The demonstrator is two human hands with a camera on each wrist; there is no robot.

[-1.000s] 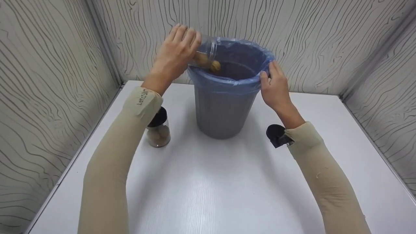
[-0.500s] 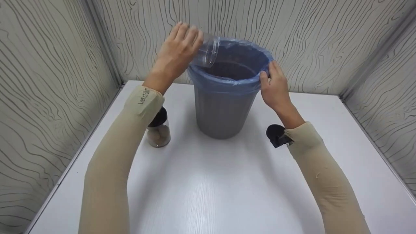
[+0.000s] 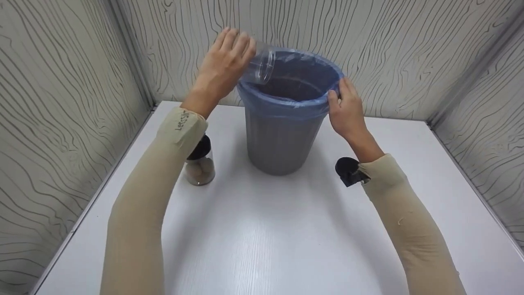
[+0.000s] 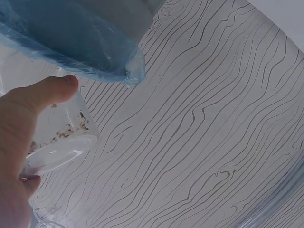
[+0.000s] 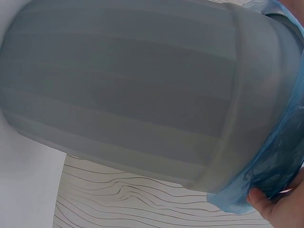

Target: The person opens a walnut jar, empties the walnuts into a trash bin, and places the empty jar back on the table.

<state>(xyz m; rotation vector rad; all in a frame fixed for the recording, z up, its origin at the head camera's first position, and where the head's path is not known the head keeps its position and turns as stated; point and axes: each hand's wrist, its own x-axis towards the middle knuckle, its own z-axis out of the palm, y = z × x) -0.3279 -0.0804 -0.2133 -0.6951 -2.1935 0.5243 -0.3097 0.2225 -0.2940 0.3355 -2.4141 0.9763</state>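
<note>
A grey bin [image 3: 278,139] with a blue bag liner [image 3: 286,107] stands at the back middle of the white table [image 3: 266,237]. My left hand [image 3: 225,61] grips a clear, empty jar [image 3: 262,63], tilted with its mouth over the bin's left rim. In the left wrist view the jar [image 4: 61,137] shows only crumbs inside, with my thumb [image 4: 42,95] across it. My right hand [image 3: 346,106] holds the bin's right rim, fingers curled over the liner. The right wrist view shows the bin wall [image 5: 133,95] and a fingertip [image 5: 259,199] on the liner [image 5: 280,156].
A second jar [image 3: 199,164] with a black lid and brown round pieces inside stands left of the bin, partly behind my left sleeve. A black lid [image 3: 348,170] lies on the table by my right wrist. Patterned walls [image 3: 61,102] close in three sides.
One second ago brown pieces were sliding out of the tilted jar into the bin; now the jar is empty. Both hands have stayed almost in place.
</note>
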